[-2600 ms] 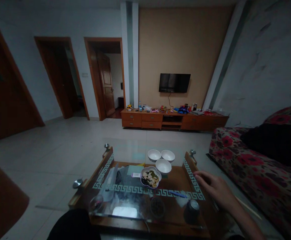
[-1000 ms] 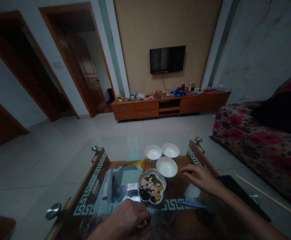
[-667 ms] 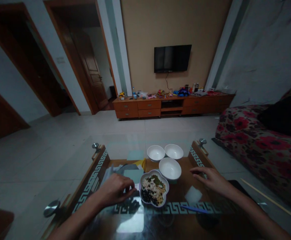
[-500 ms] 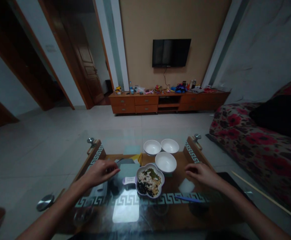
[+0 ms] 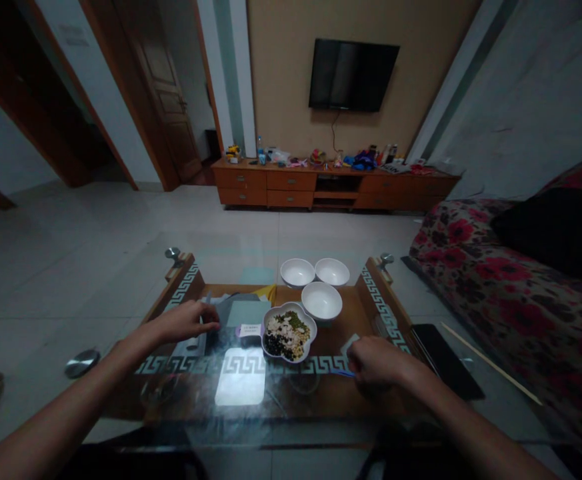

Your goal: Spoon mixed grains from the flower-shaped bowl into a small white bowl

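Observation:
My left hand (image 5: 195,320) hovers over the left part of the glass table, fingers loosely bent and apart, with nothing in it. My right hand (image 5: 378,362) is closed over a slim blue tool (image 5: 341,373) on the glass; only the tool's left end shows. A pale, thin piece (image 5: 349,344) lies partly hidden behind that hand. Between my hands sits a flower-shaped bowl (image 5: 315,333) with a labelled handle (image 5: 249,331). It holds black, green, tan and whitish beans or seeds in separate patches. Behind it stand three white bowls (image 5: 322,301), with nothing seen inside.
The glass table (image 5: 195,393) has a wooden shelf below, with papers and a yellow item (image 5: 267,292). A dark flat object (image 5: 445,360) and a thin stick (image 5: 491,363) lie at the right. Beyond are a flowered sofa (image 5: 463,233) and a low cabinet (image 5: 291,181).
My right hand has moved down and inward onto the blue tool, covering most of it. My left hand has drawn slightly left, away from the flower-shaped bowl. The view has tilted a little downward.

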`<state>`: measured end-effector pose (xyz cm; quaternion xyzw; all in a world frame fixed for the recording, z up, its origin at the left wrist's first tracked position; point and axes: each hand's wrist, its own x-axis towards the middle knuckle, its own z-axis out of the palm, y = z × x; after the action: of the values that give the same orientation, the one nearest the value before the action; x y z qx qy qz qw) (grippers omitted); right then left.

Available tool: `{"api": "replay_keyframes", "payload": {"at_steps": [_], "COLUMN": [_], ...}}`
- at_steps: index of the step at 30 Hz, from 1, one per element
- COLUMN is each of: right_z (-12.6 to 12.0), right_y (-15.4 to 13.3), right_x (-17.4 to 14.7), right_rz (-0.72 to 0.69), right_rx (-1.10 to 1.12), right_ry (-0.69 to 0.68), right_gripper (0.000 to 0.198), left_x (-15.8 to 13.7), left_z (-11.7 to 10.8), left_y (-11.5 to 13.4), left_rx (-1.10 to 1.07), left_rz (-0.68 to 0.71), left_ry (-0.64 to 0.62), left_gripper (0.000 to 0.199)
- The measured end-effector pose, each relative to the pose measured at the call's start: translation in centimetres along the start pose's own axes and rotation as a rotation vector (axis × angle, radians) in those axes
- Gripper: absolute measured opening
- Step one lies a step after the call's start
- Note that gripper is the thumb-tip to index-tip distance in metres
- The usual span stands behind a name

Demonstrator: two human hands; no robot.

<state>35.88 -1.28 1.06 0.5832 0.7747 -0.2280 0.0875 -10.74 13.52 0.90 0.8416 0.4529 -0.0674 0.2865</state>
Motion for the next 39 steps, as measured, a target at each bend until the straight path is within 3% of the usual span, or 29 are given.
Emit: {"api": "replay_keyframes", "payload": {"at_steps": [5,12,18,39], "right_z": [-0.7,-1.6,-0.1,1.1], "right_y": [-0.2,-0.8,-1.4,-1.6], "right_x": [-0.3,1.4,3.1,3.6], "right_rz": [-0.102,-0.133,-0.186,-0.258], "right_rx": [0.243,0.262,0.218,0.107], "right_ry": [-0.035,0.347,0.501,0.555], "right_gripper": [0.016,0.016,0.021,0.022], "left_x": [0.6,2.2,2.5,2.3], "left_z": [0.9,2.9,3.2,2.8], "left_y": [0.8,1.4,1.2,1.9], "left_rx": [-0.03,0.054,0.059,0.047], "left_rz": [-0.002,-0.043,-0.062,-0.067], "left_ry": [-0.028,0.006,0.012,0.004], "left_gripper": [0.056,0.05,0.05,0.056]}}
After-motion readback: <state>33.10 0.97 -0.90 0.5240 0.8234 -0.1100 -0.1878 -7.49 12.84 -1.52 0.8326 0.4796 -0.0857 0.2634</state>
